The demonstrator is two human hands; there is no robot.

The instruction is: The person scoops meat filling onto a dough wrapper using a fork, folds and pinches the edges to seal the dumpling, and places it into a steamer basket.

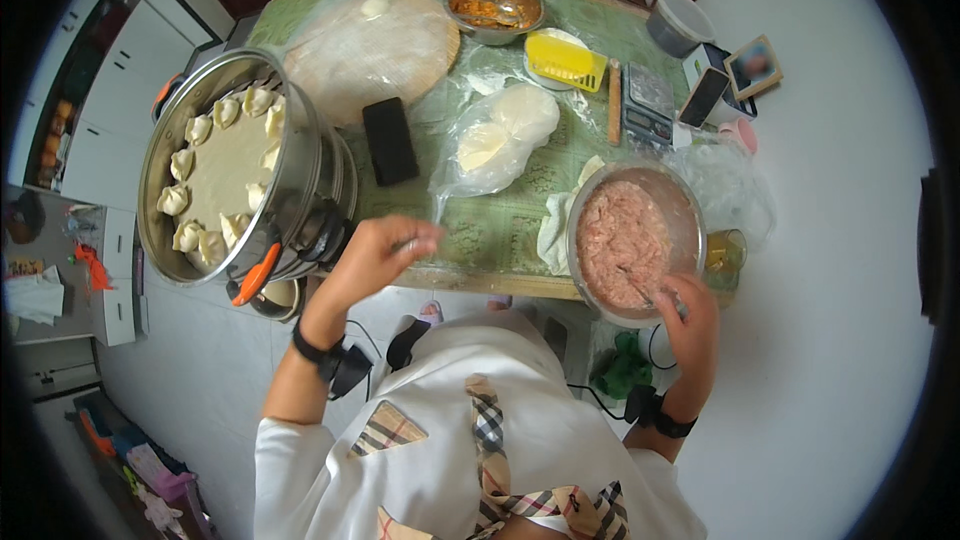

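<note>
In a steel bowl (pixel 694 225) at the right front of the table lies pink minced meat (pixel 622 240). My right hand (pixel 688 304) is at the bowl's near rim, its fingers closed on a thin utensil (pixel 636 283) whose end is in the meat. My left hand (pixel 382 251) hovers by the table's front edge with its fingers bent together; whether something small is between them cannot be made out. Left of it stands a large steel steamer pot (pixel 304 127) with orange-trimmed handles. Pleated dumplings (pixel 174 200) sit in a ring on its pale lining.
A plastic bag of dough (pixel 502 131) and a black phone (pixel 390 141) lie mid-table. Behind are a floured round board (pixel 360 52), a bowl of orange filling (pixel 495 4), a yellow scraper (pixel 564 60), a rolling pin (pixel 614 101) and a kitchen scale (pixel 648 101). A glass (pixel 726 250) stands right.
</note>
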